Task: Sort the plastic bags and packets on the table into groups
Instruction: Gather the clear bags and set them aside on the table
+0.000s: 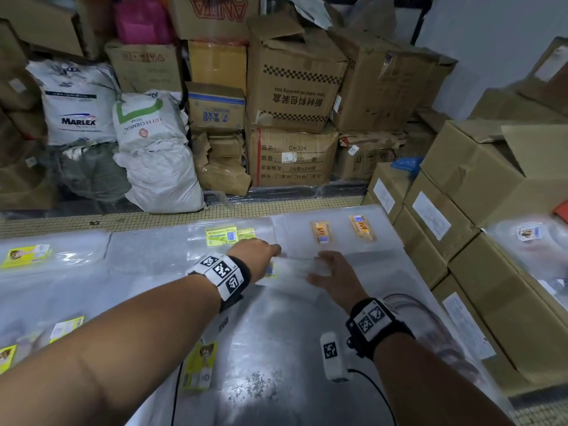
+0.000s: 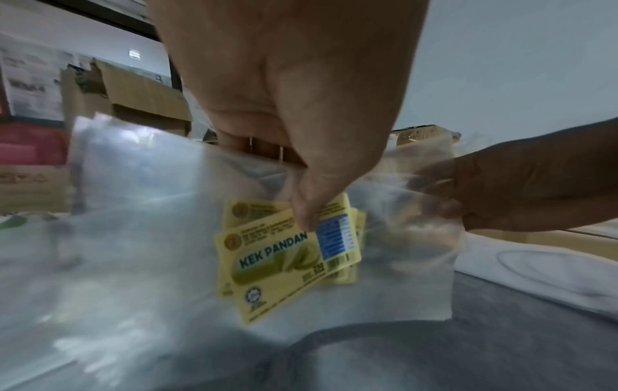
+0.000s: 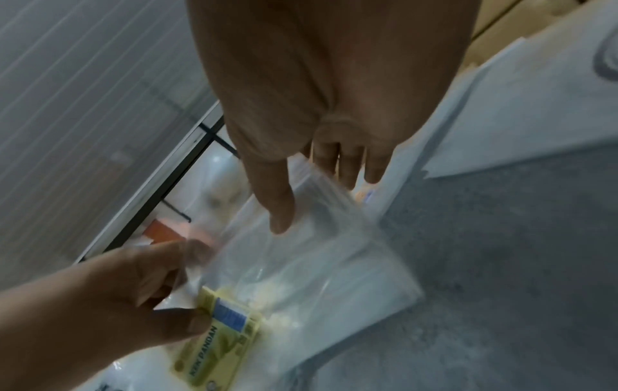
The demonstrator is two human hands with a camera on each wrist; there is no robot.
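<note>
A thin stack of clear plastic bags with a yellow KEK PANDAN label point(image 2: 287, 262) is held just above the grey table point(image 1: 276, 348). My left hand point(image 1: 261, 256) pinches it at the label between thumb and fingers point(image 3: 187, 320). My right hand point(image 1: 329, 270) holds the opposite clear edge point(image 3: 301, 251), thumb on one side and nearly straight fingers on the other. Beyond my left hand lies a pile of the same Kek Pandan bags point(image 1: 230, 235). Two orange-label bags point(image 1: 321, 232) point(image 1: 362, 227) lie at the far right.
More yellow-label bags lie at the far left point(image 1: 26, 255), near left point(image 1: 66, 329) and under my left forearm point(image 1: 199, 364). A white tagged device point(image 1: 333, 358) with a cable sits near my right wrist. Cartons point(image 1: 461, 241) line the right side. Sacks and boxes stand behind.
</note>
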